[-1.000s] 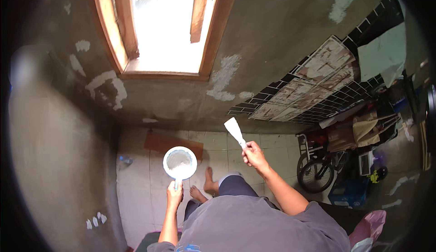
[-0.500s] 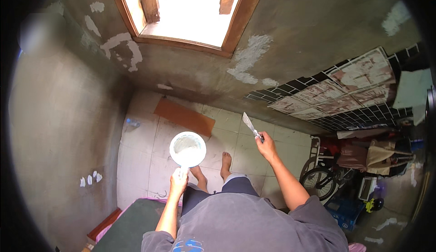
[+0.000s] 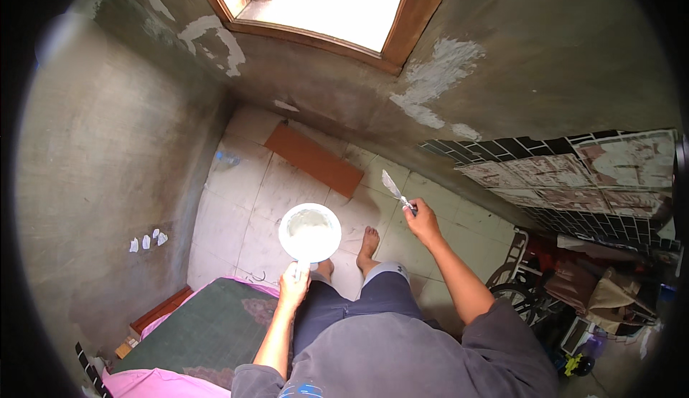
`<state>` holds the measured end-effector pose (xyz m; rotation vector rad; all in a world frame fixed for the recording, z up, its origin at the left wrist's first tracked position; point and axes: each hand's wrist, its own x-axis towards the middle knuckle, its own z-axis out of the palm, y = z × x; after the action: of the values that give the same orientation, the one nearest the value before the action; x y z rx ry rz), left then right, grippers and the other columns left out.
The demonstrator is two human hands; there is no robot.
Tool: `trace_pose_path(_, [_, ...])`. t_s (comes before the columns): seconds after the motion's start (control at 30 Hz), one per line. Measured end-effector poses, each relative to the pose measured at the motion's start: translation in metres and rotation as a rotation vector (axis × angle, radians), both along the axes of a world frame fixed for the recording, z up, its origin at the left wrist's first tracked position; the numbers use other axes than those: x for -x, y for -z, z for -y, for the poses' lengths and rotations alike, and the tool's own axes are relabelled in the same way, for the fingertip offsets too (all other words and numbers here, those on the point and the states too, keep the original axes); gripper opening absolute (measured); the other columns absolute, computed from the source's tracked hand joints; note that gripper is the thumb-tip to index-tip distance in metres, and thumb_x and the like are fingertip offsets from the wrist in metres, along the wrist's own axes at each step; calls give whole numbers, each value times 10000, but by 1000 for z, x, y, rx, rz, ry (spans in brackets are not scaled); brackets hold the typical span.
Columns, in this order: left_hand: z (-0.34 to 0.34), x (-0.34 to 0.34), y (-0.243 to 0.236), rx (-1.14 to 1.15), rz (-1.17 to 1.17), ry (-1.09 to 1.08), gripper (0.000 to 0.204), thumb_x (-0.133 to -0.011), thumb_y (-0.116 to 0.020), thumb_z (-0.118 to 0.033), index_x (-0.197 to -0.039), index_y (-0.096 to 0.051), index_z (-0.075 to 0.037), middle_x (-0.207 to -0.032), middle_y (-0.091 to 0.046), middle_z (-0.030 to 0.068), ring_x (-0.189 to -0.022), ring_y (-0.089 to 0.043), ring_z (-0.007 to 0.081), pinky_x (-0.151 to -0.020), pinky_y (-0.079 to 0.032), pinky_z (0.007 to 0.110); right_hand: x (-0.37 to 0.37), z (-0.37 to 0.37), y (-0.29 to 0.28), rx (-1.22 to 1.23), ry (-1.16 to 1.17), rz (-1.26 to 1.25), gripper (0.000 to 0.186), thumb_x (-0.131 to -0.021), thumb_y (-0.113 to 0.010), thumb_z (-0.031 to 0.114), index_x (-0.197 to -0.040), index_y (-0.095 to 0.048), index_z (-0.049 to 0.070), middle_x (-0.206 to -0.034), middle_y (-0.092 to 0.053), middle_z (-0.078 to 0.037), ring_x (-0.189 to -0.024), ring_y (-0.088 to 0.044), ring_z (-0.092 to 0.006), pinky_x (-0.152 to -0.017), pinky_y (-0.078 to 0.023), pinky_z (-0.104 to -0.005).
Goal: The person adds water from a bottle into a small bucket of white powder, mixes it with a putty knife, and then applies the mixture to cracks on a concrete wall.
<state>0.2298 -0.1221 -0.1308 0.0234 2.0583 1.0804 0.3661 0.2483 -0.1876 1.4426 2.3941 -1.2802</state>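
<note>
My left hand is closed round the handle of a round white dipper, held out in front of my body. Whitish paste, like wall putty, coats the inside of the dipper. To the right, my right hand grips a putty knife by its dark handle. The blade points up and to the left, smeared with pale paste, and touches nothing. Ahead, rough whitish patches mark the grey wall below and beside the wooden window frame.
A brown board lies on the tiled floor by the wall, near a clear bottle. At lower left is a dark green, pink-edged padded surface. A bicycle wheel and hanging bags crowd the right side.
The view has turned and shifted, so the window and wall sit further right and more of the green surface shows. Both hands keep their holds on the dipper and the putty knife.
</note>
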Motion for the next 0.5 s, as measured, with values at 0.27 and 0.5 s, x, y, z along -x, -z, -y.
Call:
trace_pose_path(0.27, [-14,-7,99,-49,90,14,304,-1053,-610,-316,-878,-575,-70,-602,-530,-17,-485,-472,67,-444,-369,259,-17,-13,84,-51,-75,23,281,-957,-667,269,-1127,-624,50,-994,-710,-189,-914,-690,-371,-818,-539,-440])
trace_pose_path(0.5, [-37,14,211,-54,-77,139,318,-1037,-634,-319,-889,-621,-37,-643,-565,-10,-597,-538,75,-561,-447,282,-8,-11,170,-35,-24,113,283,-995,-634,298,-1181,-604,87,-899,-705,-178,-809,-689,-338,-743,-534,-421])
